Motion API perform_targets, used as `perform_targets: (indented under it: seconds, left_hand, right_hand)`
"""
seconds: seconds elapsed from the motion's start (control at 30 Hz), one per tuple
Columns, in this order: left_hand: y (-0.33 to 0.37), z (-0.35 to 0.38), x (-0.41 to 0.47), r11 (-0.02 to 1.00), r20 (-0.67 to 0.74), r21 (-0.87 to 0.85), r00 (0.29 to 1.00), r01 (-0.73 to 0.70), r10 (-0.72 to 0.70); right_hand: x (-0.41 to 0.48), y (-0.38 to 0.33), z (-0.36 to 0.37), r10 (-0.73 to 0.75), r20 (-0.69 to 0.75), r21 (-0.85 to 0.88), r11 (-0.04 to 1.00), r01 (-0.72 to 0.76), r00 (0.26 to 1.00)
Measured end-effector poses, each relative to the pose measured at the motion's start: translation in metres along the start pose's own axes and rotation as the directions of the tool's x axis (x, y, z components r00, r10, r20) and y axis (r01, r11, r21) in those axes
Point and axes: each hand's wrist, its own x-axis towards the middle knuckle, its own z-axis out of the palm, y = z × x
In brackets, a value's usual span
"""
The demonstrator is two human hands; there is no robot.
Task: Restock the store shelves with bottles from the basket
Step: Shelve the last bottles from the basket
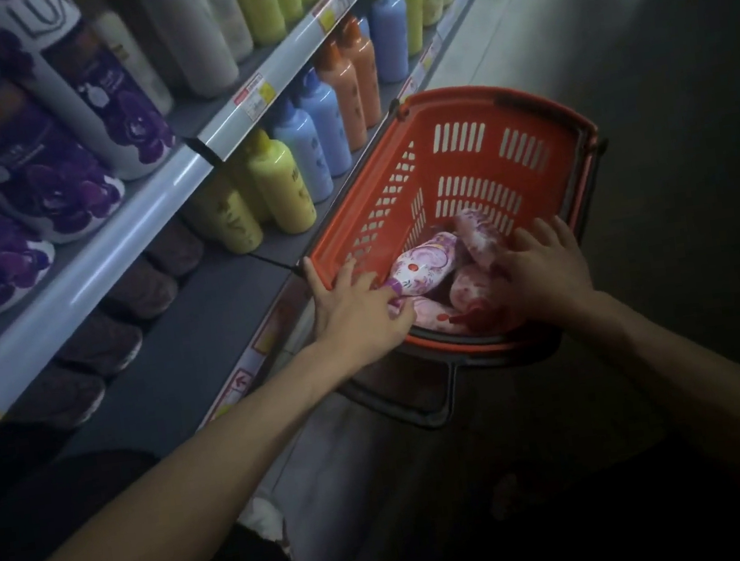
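Dim shop aisle, shelves of bottles on one side. Pink flowery bottles (423, 268) lying in a heap at the bottom of the red basket (468, 112). Left hand (358, 310) resting on the nearest one, fingers spread, not yet closed. Right hand (546, 273) pressed on another; hard to tell if gripping. Best to wrap round the middle, lift straight up, clear of the rim. Open spot on the low shelf (189, 351) just left of the left hand.

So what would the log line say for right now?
phase: picking up | left hand: on pink floral bottle | right hand: on another bottle, grip unclear | basket: few bottles left | shelf: bare gap
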Motion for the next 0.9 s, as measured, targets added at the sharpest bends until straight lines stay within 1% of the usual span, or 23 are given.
perform_targets:
  seconds: [0.1, 0.33, 0.4, 0.47, 0.5, 0.53, 0.57, 0.6, 0.63, 0.7, 0.73, 0.8, 0.9]
  left_hand:
    - [0.005, -0.003, 0.008, 1.0, -0.031, -0.003, 0.999, -0.005, 0.005]
    - [0.007, -0.009, 0.024, 0.998, 0.004, 0.055, 0.999, -0.035, 0.035]
    - [0.005, -0.012, 0.027, 0.993, -0.013, 0.087, 0.997, -0.081, 0.083]
    - [0.004, -0.014, 0.038, 0.98, -0.016, 0.091, 0.984, -0.175, 0.177]
    - [0.004, -0.015, 0.046, 0.977, 0.021, 0.044, 0.978, -0.207, 0.207]
    - [0.005, -0.015, 0.057, 0.976, 0.082, -0.017, 0.972, -0.219, 0.219]
    - [0.007, -0.014, 0.07, 0.973, 0.145, -0.042, 0.962, -0.226, 0.23]
    - [0.009, -0.011, 0.084, 0.968, 0.196, -0.009, 0.949, -0.249, 0.246]
    - [0.012, -0.005, 0.098, 0.953, 0.232, 0.077, 0.935, -0.292, 0.267]
    - [0.017, 0.008, 0.125, 0.879, 0.28, 0.267, 0.905, -0.395, 0.322]
    - [0.019, 0.015, 0.137, 0.843, 0.298, 0.328, 0.894, -0.425, 0.335]
    - [0.027, 0.033, 0.16, 0.822, 0.34, 0.362, 0.883, -0.44, 0.323]
    - [0.043, 0.059, 0.19, 0.878, 0.383, 0.28, 0.884, -0.389, 0.269]
  right_hand:
    - [0.006, 0.005, -0.002, 0.028, -0.062, 0.009, 1.0, -0.027, 0.998]
    - [0.013, 0.008, -0.001, 0.072, -0.06, 0.025, 0.997, -0.071, 0.996]
    - [0.014, 0.01, 0.004, 0.073, -0.074, 0.011, 0.997, -0.072, 0.995]
    - [0.014, 0.01, 0.004, 0.074, -0.074, 0.037, 0.997, -0.071, 0.995]
    - [0.013, 0.01, 0.004, 0.073, -0.087, 0.05, 0.996, -0.069, 0.994]
    - [0.013, 0.01, 0.005, 0.073, -0.101, 0.058, 0.996, -0.067, 0.992]
    - [0.013, 0.011, 0.006, 0.072, -0.116, 0.067, 0.996, -0.065, 0.991]
    - [0.015, 0.011, 0.008, 0.072, -0.133, 0.078, 0.995, -0.062, 0.989]
    - [0.016, 0.011, 0.009, 0.075, -0.142, 0.082, 0.995, -0.064, 0.987]
    - [0.02, 0.01, 0.013, 0.08, -0.142, 0.062, 0.995, -0.072, 0.987]
    - [0.021, 0.01, 0.014, 0.079, -0.135, 0.047, 0.996, -0.073, 0.988]
    - [0.022, 0.01, 0.014, 0.072, -0.117, 0.034, 0.997, -0.069, 0.99]
    - [0.022, 0.01, 0.013, 0.062, -0.125, 0.027, 0.998, -0.059, 0.99]
